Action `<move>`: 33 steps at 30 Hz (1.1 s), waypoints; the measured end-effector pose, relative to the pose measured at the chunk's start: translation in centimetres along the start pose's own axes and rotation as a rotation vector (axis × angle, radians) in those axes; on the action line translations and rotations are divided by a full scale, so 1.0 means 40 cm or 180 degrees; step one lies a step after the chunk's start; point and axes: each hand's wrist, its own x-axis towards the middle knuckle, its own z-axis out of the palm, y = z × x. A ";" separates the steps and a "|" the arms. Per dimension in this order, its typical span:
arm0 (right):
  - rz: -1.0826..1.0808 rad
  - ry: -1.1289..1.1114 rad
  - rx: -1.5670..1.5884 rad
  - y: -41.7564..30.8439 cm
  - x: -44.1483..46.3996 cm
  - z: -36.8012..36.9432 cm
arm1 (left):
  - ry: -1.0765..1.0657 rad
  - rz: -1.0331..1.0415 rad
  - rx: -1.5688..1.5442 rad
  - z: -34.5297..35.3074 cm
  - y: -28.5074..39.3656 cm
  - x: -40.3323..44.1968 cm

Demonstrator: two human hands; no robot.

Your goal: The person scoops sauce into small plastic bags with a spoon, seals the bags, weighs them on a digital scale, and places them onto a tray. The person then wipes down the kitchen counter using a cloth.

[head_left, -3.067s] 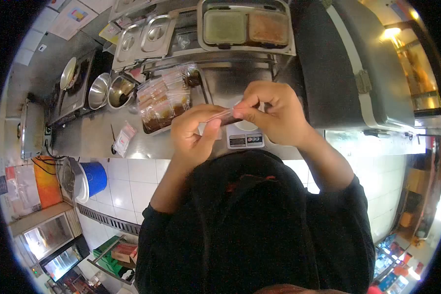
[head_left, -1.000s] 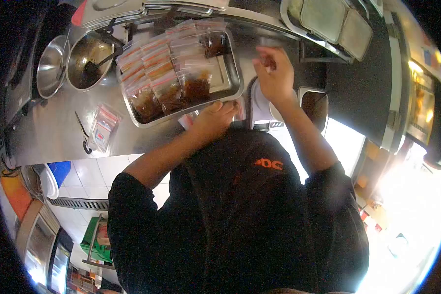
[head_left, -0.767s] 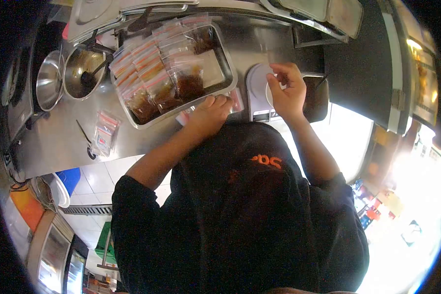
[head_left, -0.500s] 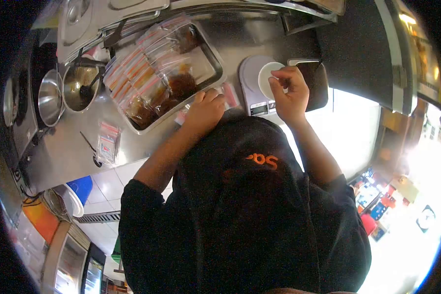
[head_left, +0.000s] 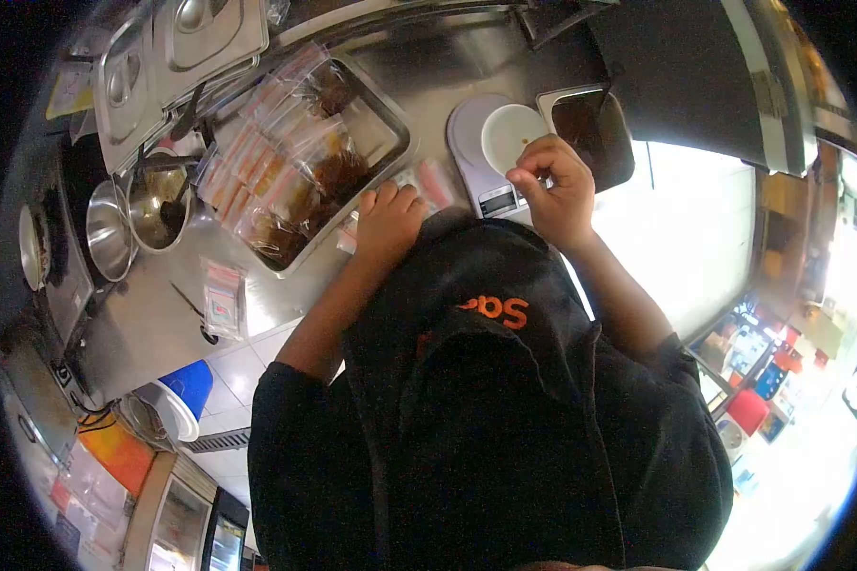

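My right hand (head_left: 560,193) is at the near right rim of a white bowl (head_left: 501,135), thumb and fingers pinched together. Whatever the pinch holds, if anything, is too small to make out. Small brownish bits lie in the bowl, which sits on a digital kitchen scale (head_left: 464,143). My left hand (head_left: 390,224) rests by the near edge of a metal tray (head_left: 388,112), fingers stretched out and slightly bent. Beside those fingers lie flat zip bags (head_left: 435,184) with red stripes. Rows of filled zip bags (head_left: 290,171) with brown contents fill most of the tray.
Right of the scale stands a dark-filled metal container (head_left: 595,133). Steel bowls (head_left: 111,228) and lidded pans (head_left: 209,38) are at the left and back left. A pack of zip bags (head_left: 223,300) and scissors (head_left: 207,333) lie near the counter's front edge.
The view has shifted a little. My right hand has drawn from over the bowl towards its near edge, uncovering more of the inside. My left hand stays beside the tray.
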 end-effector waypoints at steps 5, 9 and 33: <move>0.0074 -0.0104 -0.0090 -0.015 -0.005 -0.012 | 0.0303 -0.0066 -0.0134 -0.009 -0.004 0.015; 0.0081 -0.0305 -0.0131 -0.002 -0.003 -0.015 | 0.0785 -0.0160 -0.0753 -0.089 0.001 0.054; 0.2018 -0.1920 0.2327 -0.081 0.037 0.101 | 0.1728 -0.2589 -0.5726 -0.282 0.026 0.124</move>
